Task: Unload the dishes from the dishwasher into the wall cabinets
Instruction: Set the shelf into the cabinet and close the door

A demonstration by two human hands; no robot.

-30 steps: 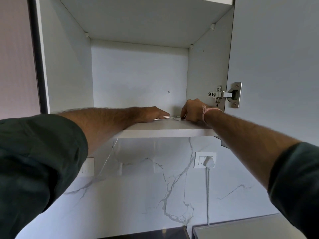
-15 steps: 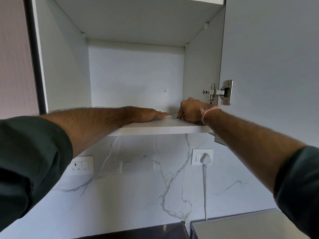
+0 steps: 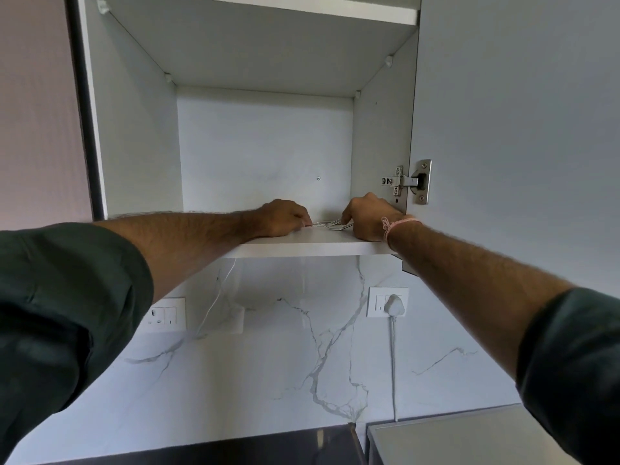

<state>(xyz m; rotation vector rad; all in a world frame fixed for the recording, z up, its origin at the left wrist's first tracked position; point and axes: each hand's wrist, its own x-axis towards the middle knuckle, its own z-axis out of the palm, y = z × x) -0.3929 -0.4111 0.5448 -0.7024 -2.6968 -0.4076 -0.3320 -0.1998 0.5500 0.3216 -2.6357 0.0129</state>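
The wall cabinet stands open, and both my hands lie on its bottom shelf (image 3: 302,248). A small bunch of metal cutlery (image 3: 330,224), with fork tines showing, lies flat on the shelf between them. My left hand (image 3: 285,218) is arched, knuckles up, and its bent fingertips pinch the cutlery's left ends. My right hand (image 3: 369,216), with a pink thread round its wrist, curls over the handles at the right and hides them. The dishwasher is out of view.
The cabinet door (image 3: 503,129) hangs open on the right, its hinge (image 3: 407,181) just above my right hand. An upper shelf (image 3: 302,5) crosses the top. Below are a marble backsplash, a switch plate (image 3: 166,315), a plugged-in socket (image 3: 389,302), a dark hob (image 3: 235,448) and a grey countertop (image 3: 453,437).
My left hand has gone from lying flat to arched, with fingers bent at the cutlery. The right hand stays on the handles. The camera has tilted up a little.
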